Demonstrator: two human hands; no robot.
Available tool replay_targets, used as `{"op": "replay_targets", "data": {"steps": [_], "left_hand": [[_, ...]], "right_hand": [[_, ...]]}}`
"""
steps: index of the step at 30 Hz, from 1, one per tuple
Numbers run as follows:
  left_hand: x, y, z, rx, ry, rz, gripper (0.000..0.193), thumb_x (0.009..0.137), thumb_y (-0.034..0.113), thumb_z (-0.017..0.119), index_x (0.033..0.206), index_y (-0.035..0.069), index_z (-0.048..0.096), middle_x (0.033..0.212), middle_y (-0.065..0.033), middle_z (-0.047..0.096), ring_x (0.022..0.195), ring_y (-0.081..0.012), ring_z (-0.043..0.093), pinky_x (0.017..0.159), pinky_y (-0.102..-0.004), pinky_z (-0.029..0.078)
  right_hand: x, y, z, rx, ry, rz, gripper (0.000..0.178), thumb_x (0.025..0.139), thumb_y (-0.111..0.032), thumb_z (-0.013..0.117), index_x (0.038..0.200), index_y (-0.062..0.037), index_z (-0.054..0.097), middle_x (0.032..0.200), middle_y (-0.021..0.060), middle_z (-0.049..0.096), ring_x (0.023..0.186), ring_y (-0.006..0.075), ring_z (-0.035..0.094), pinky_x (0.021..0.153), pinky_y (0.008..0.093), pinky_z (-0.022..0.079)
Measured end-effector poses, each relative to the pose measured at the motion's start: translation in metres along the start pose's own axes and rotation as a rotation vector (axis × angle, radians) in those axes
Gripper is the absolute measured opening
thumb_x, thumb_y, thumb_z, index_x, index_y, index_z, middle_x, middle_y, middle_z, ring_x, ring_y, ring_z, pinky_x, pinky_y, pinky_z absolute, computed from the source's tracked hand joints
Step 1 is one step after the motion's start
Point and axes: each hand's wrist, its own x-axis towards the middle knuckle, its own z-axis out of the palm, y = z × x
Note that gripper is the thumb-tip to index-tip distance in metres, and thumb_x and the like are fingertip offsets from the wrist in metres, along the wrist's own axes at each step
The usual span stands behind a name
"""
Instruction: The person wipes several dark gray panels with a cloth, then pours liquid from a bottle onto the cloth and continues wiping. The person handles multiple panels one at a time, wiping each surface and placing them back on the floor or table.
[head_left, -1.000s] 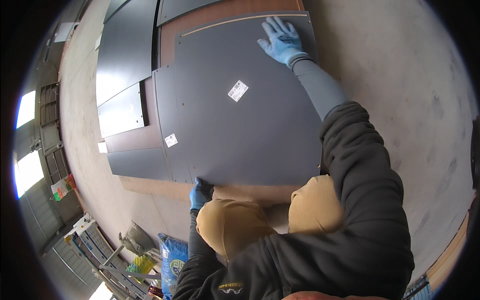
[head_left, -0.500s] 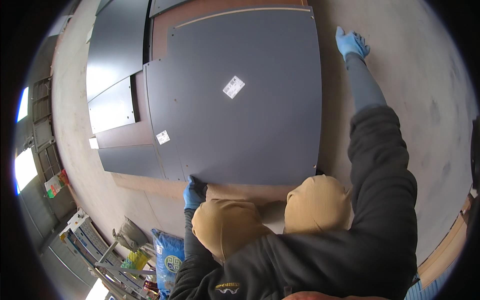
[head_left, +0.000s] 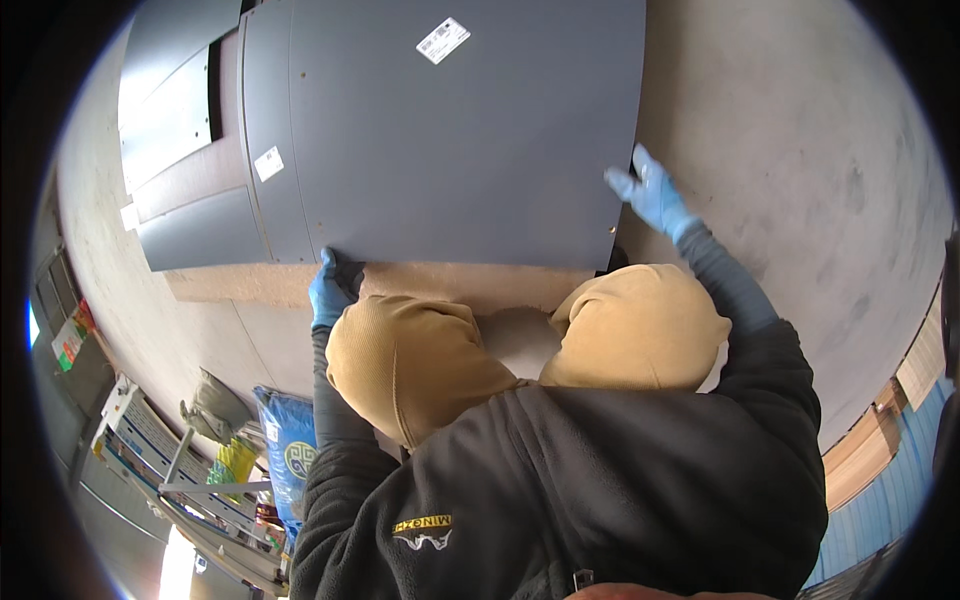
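Note:
A large dark grey board (head_left: 460, 150) lies flat in front of me, with a white label on it and small holes near its edges. My left hand (head_left: 331, 292), in a blue glove, is closed at its near edge, toward the left; the thumb rests on the rim and the other fingers are partly hidden. Beside the right edge of the board is my right hand (head_left: 655, 195), also gloved in blue. Its thumb and fingers are spread and slightly blurred, and it holds nothing. Whether the fingertips touch the edge I cannot tell.
Narrower grey panels (head_left: 200, 225) lie to the left over brown sheets (head_left: 240, 287). My knees in tan trousers (head_left: 420, 355) are close to the near edge. A blue sack (head_left: 288, 440) and a metal frame (head_left: 180, 465) stand at the lower left. Concrete floor (head_left: 790, 150) spreads on the right.
My right hand has come back from the far right floor to the board's right edge. The view has shifted, so the board sits higher in it. My left hand stays at the near edge.

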Motion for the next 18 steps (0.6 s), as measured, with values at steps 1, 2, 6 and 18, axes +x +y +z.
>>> {"op": "replay_targets", "data": {"steps": [1, 2, 6, 18], "left_hand": [[0.0, 0.001, 0.002, -0.019, -0.001, 0.019, 0.05, 0.102, 0.049, 0.067, 0.123, 0.004, 0.072, 0.109, -0.0082, 0.078, 0.094, -0.0229, 0.075, 0.078, -0.034, 0.06], [-0.001, 0.002, 0.003, -0.024, -0.018, 0.018, 0.05, 0.102, 0.048, 0.067, 0.124, 0.004, 0.071, 0.11, -0.0092, 0.078, 0.095, -0.0238, 0.076, 0.078, -0.0343, 0.06], [-0.006, 0.007, 0.009, 0.004, 0.043, 0.002, 0.049, 0.104, 0.045, 0.066, 0.127, 0.002, 0.069, 0.112, -0.0124, 0.078, 0.1, -0.0281, 0.077, 0.077, -0.0352, 0.061], [-0.013, 0.008, 0.019, 0.046, 0.089, 0.058, 0.051, 0.105, 0.043, 0.065, 0.126, -0.003, 0.067, 0.115, -0.0147, 0.077, 0.102, -0.0304, 0.077, 0.077, -0.035, 0.062]], "right_hand": [[-0.024, 0.0, 0.007, -0.06, -0.065, 0.016, 0.085, 0.094, -0.049, 0.073, 0.155, 0.0029, 0.042, 0.151, 0.0273, 0.055, 0.143, 0.0394, 0.051, 0.118, 0.0435, 0.041], [-0.042, 0.0, 0.015, -0.019, -0.123, 0.059, 0.084, 0.091, -0.045, 0.078, 0.154, -0.001, 0.044, 0.149, 0.0261, 0.057, 0.14, 0.041, 0.054, 0.116, 0.0459, 0.043], [-0.083, 0.022, 0.047, -0.239, -0.047, -0.103, 0.11, 0.074, -0.028, 0.089, 0.163, -0.0072, 0.028, 0.144, 0.0249, 0.058, 0.124, 0.0383, 0.064, 0.106, 0.0452, 0.051], [-0.084, 0.075, 0.092, -0.99, 0.483, -0.727, 0.057, 0.1, -0.012, 0.064, 0.153, -0.0071, 0.046, 0.144, 0.0393, 0.051, 0.104, 0.0332, 0.073, 0.083, 0.0389, 0.062]]}}
